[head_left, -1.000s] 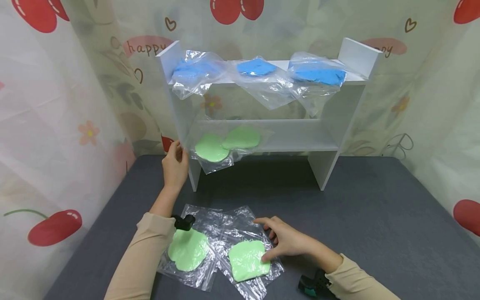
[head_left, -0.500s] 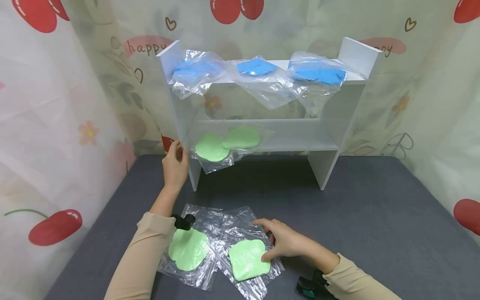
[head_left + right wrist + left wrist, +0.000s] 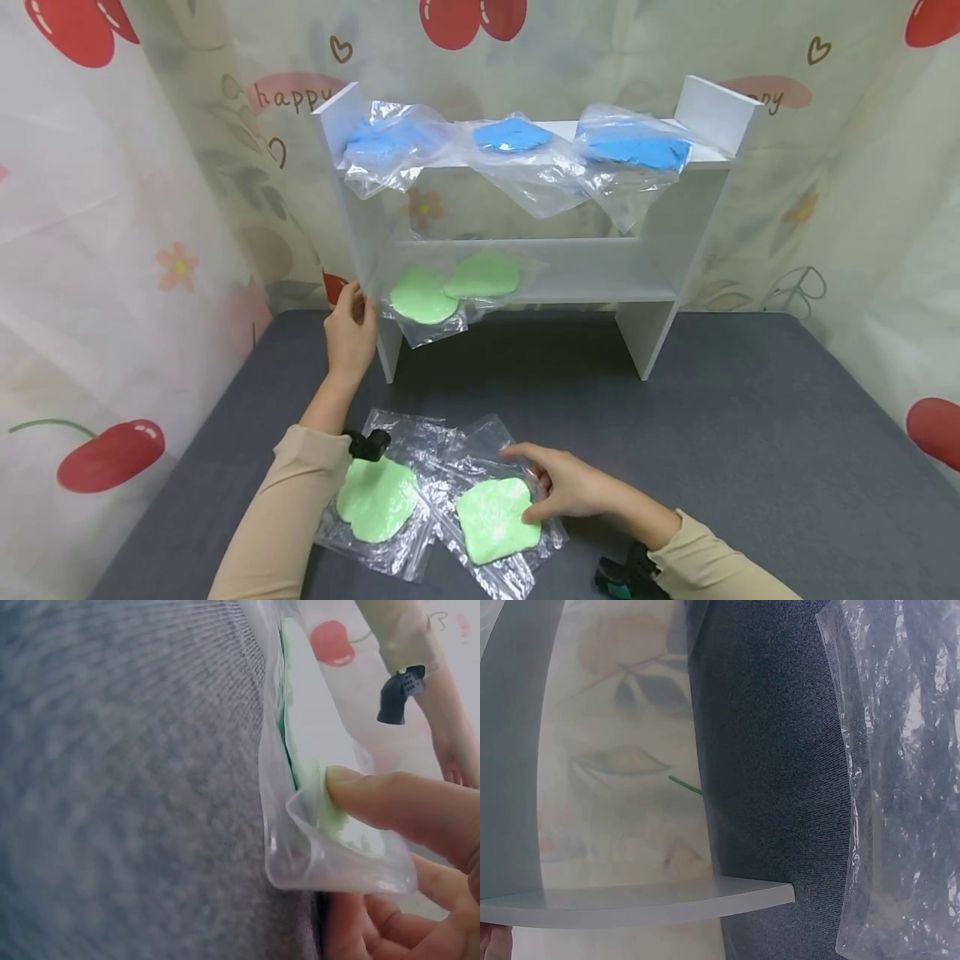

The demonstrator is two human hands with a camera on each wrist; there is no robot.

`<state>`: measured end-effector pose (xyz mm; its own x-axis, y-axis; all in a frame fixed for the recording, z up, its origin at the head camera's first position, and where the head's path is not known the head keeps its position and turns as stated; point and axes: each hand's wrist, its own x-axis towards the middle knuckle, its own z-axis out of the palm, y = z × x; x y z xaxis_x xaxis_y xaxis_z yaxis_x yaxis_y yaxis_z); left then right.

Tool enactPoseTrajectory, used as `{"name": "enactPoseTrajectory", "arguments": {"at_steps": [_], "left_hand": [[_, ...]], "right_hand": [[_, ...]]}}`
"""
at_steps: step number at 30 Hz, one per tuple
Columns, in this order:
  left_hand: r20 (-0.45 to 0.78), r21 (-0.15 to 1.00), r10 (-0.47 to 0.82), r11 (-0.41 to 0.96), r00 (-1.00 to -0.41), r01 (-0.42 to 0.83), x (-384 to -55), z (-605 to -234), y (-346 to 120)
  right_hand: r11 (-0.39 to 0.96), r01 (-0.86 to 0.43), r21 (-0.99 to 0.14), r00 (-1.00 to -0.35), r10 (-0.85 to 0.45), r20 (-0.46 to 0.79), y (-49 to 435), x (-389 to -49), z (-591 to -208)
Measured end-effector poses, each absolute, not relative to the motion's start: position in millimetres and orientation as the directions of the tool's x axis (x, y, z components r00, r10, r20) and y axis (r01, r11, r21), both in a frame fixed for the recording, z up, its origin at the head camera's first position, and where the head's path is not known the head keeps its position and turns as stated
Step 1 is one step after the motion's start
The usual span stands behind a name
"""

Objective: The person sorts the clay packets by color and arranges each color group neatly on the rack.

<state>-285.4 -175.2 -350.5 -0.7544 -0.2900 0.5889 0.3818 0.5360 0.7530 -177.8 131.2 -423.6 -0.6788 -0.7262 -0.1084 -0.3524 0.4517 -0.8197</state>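
Note:
My left hand (image 3: pixel 351 333) is at the left side panel of a white shelf (image 3: pixel 592 271), its bent fingers against the panel's front edge; their far side is hidden. In the left wrist view, only a bit of that hand (image 3: pixel 495 942) shows beside the panel. My right hand (image 3: pixel 573 485) pinches the right edge of a clear plastic bag holding a flat light-green slab (image 3: pixel 495 521). Its thumb (image 3: pixel 375 796) presses on top, while other fingers (image 3: pixel 390 922) are beneath the bag's edge. A second bag with a green slab (image 3: pixel 377 500) lies to the left, touching the first.
Two bagged green slabs (image 3: pixel 423 296) overlap on the middle shelf at its left, their plastic hanging over the front. Several bagged blue slabs (image 3: pixel 637 152) lie along the top shelf. A dark grey table (image 3: pixel 750 433) carries everything, with a printed curtain (image 3: pixel 180 350) around it.
The right index finger has drawn down slightly toward the thumb at the bag's edge. The left hand and the shelf stay where they were.

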Motion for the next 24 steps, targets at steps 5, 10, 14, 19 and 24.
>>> {"name": "enactPoseTrajectory", "arguments": {"at_steps": [5, 10, 14, 19, 24], "left_hand": [[0.593, 0.746, -0.29, 0.549, -0.751, 0.377, -286.6, -351.6, -175.7], [0.6, 0.742, -0.286, 0.548, -0.747, 0.386, -287.4, -352.6, -175.9], [0.601, 0.743, -0.285, 0.544, -0.747, 0.39, -287.5, -352.6, -175.6], [0.602, 0.744, -0.29, 0.54, -0.744, 0.392, -287.4, -352.8, -175.3], [0.603, 0.745, -0.29, 0.538, -0.743, 0.395, -287.7, -352.8, -175.3]], "right_hand": [[0.359, -0.29, -0.887, -0.651, -0.753, -0.092, 133.1, -180.1, -424.5], [0.307, -0.269, -0.913, -0.64, -0.765, -0.069, 135.5, -182.3, -423.1], [0.283, -0.283, -0.916, -0.648, -0.761, -0.035, 137.3, -183.5, -423.8], [0.268, -0.246, -0.931, -0.658, -0.752, -0.043, 139.2, -183.2, -423.2], [0.281, -0.252, -0.926, -0.679, -0.733, -0.038, 139.7, -183.4, -420.9]]}}
